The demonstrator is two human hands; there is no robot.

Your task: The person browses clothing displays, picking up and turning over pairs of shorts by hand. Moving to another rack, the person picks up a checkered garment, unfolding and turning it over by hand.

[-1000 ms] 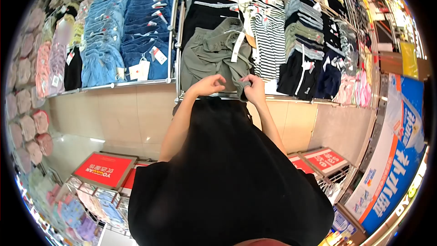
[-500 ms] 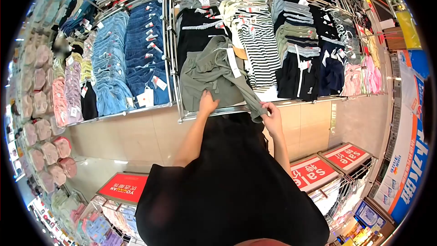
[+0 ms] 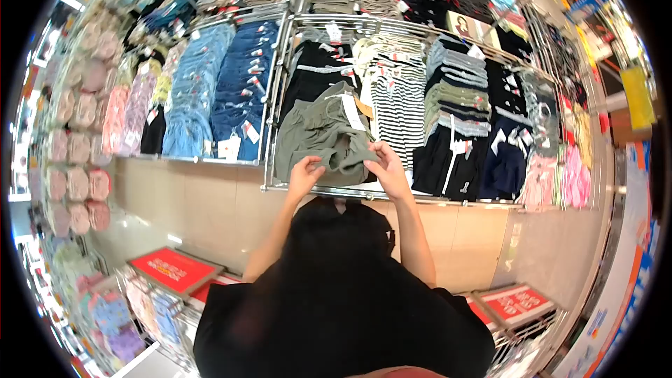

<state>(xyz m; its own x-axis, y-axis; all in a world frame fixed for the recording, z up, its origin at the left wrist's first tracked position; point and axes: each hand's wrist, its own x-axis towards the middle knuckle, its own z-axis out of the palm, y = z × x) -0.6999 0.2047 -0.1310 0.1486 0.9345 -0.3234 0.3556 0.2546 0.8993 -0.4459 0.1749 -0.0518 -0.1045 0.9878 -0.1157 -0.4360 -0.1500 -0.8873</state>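
Note:
Grey-green pants (image 3: 315, 133) lie bunched at the front edge of the rack, with a white tag (image 3: 353, 112) on top. My left hand (image 3: 306, 173) is at their front left edge, fingers curled and apart, with nothing visible in them. At their right side is my right hand (image 3: 386, 168), thumb and fingers spread beside the folded leg. Whether its fingertips touch the fabric is hard to tell. Black pants (image 3: 318, 73) lie behind, and striped pants (image 3: 397, 108) are to the right.
The metal rack rail (image 3: 336, 192) runs along the front. Blue jeans (image 3: 241, 91) are stacked at left, black folded pants (image 3: 448, 164) at right. Red signs (image 3: 175, 269) stand on lower racks near my body. Pink packages (image 3: 78, 185) hang at far left.
The pants leg that hung over the front rail at right has been folded back onto the pants. My right hand has let go of it and opened. My left hand has come off the pants' middle.

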